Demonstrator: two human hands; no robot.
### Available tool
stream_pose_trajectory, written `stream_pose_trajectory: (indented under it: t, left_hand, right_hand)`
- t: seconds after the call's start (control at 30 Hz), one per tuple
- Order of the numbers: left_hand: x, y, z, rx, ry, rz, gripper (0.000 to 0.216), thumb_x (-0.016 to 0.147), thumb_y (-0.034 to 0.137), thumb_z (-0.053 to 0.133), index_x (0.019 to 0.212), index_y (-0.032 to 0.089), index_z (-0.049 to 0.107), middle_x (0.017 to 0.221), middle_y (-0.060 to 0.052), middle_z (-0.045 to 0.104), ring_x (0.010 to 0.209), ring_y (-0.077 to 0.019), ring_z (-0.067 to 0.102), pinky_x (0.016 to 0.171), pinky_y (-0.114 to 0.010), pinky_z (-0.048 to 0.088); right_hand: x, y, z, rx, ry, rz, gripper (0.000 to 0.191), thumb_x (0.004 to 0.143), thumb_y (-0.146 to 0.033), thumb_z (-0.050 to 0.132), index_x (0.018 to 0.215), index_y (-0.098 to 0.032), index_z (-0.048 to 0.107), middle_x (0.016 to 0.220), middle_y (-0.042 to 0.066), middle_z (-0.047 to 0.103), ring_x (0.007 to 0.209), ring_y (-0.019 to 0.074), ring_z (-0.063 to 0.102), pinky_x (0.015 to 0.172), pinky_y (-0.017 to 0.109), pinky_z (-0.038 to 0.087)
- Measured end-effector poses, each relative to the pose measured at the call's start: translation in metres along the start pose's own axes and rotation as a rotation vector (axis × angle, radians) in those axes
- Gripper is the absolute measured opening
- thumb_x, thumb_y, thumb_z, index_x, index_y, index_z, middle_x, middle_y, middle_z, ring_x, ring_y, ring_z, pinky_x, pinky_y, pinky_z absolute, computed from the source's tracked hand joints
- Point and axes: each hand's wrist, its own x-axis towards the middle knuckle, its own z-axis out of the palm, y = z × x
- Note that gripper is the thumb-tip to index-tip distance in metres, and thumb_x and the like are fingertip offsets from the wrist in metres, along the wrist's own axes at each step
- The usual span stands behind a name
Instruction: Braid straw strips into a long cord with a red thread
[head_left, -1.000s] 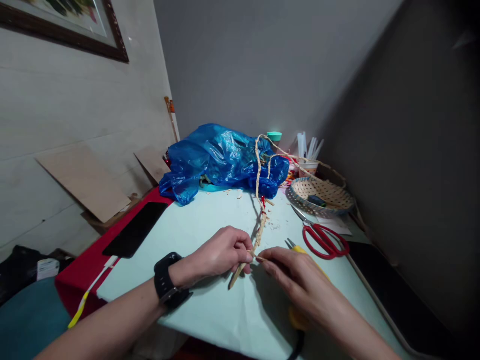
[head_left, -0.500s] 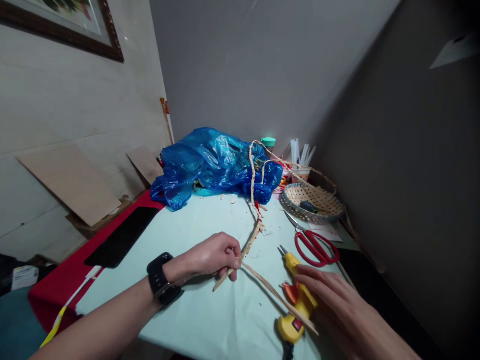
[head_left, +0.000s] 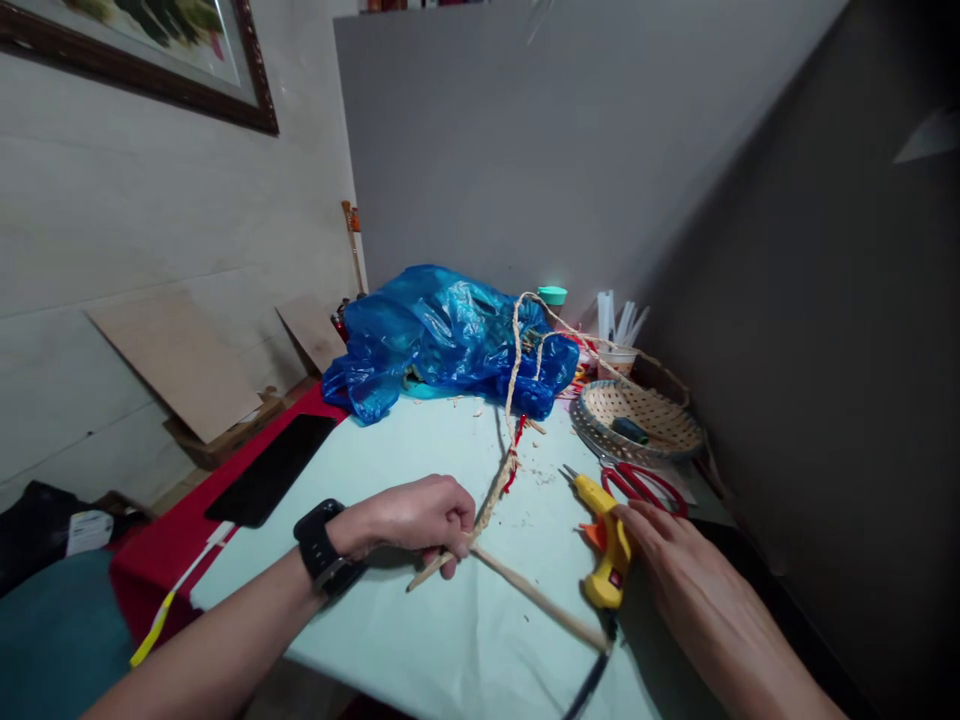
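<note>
Table (head_left: pixel 367 450): braid (head_left: pixel 495 491), basket (head_left: pixel 661 412) with dark object (head_left: pixel 629 431)

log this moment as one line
left hand: gripping braid | right hand: at glue gun | scissors: near basket | blue bag: back of table

**Pale braid (head_left: pixel 493 497) and yellow glue gun (head_left: pixel 602 548)**

From its pinched point, the braid rises toward one o'clock, with red thread (head_left: pixel 511 480) on its upper part. A bare strand (head_left: pixel 532 590) stretches toward four o'clock; a short stub (head_left: pixel 430 573) points to eight. The glue gun lies on the desk (head_left: pixel 450 640) at three o'clock, nozzle (head_left: pixel 570 473) toward eleven, orange trigger (head_left: pixel 592 536) facing nine, dark cord (head_left: pixel 589 682) trailing toward seven.
</note>
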Motion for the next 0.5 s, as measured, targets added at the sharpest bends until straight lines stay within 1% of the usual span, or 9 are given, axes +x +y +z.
stream_pose_trajectory:
  t: [0.13, 0.23, 0.3, 0.33, 0.4, 0.5]
  left_hand:
    - [-0.004, -0.005, -0.005, -0.037, 0.039, 0.015, 0.007, 0.070, 0.023, 0.057, 0.069, 0.016, 0.057, 0.057, 0.000, 0.061, 0.046, -0.0107, 0.050, 0.046, -0.021, 0.037]
    - [-0.005, -0.004, -0.004, 0.101, 0.166, 0.062, 0.009, 0.068, 0.025, 0.063, 0.068, 0.015, 0.063, 0.060, 0.001, 0.061, 0.055, -0.0116, 0.052, 0.052, -0.021, 0.036]
    - [-0.006, -0.001, -0.002, 0.249, 0.250, 0.089, 0.009, 0.066, 0.024, 0.066, 0.066, 0.016, 0.065, 0.062, 0.002, 0.061, 0.059, -0.0116, 0.052, 0.054, -0.021, 0.033]
    - [-0.006, 0.001, -0.001, 0.311, 0.269, 0.089, 0.009, 0.066, 0.024, 0.067, 0.065, 0.016, 0.065, 0.062, 0.002, 0.061, 0.060, -0.0116, 0.051, 0.054, -0.022, 0.031]
    - [-0.006, 0.004, 0.002, 0.393, 0.278, 0.068, 0.010, 0.067, 0.024, 0.067, 0.062, 0.017, 0.064, 0.060, 0.002, 0.059, 0.059, -0.0115, 0.049, 0.052, -0.023, 0.028]
    - [-0.006, 0.009, 0.004, 0.472, 0.282, 0.043, 0.014, 0.068, 0.024, 0.068, 0.058, 0.018, 0.061, 0.055, 0.003, 0.054, 0.055, -0.0113, 0.044, 0.050, -0.024, 0.023]
  right_hand:
    - [0.012, 0.007, -0.002, 0.008, 0.025, -0.098, 0.046, 0.077, -0.007, 0.035, 0.110, -0.018, 0.066, 0.116, 0.015, 0.065, 0.093, 0.0298, 0.066, 0.072, 0.042, 0.056]
    - [0.026, 0.006, -0.007, 0.059, 0.012, -0.128, 0.044, 0.078, -0.012, 0.039, 0.115, -0.021, 0.062, 0.119, 0.013, 0.064, 0.096, 0.0301, 0.065, 0.071, 0.041, 0.055]
    - [0.038, -0.001, -0.013, 0.118, -0.018, -0.108, 0.040, 0.082, -0.015, 0.040, 0.115, -0.025, 0.061, 0.115, 0.011, 0.066, 0.095, 0.0274, 0.065, 0.073, 0.038, 0.053]
    - [0.045, -0.005, -0.016, 0.141, -0.051, -0.103, 0.037, 0.084, -0.017, 0.040, 0.113, -0.025, 0.061, 0.112, 0.010, 0.067, 0.093, 0.0263, 0.066, 0.073, 0.037, 0.052]
    - [0.062, -0.013, -0.020, 0.166, -0.121, -0.085, 0.033, 0.086, -0.019, 0.041, 0.109, -0.024, 0.063, 0.102, 0.009, 0.070, 0.086, 0.0257, 0.067, 0.070, 0.035, 0.050]
    - [0.087, -0.019, -0.017, 0.245, -0.216, -0.075, 0.028, 0.084, -0.019, 0.047, 0.103, -0.022, 0.067, 0.089, 0.008, 0.071, 0.078, 0.0234, 0.067, 0.065, 0.030, 0.046]
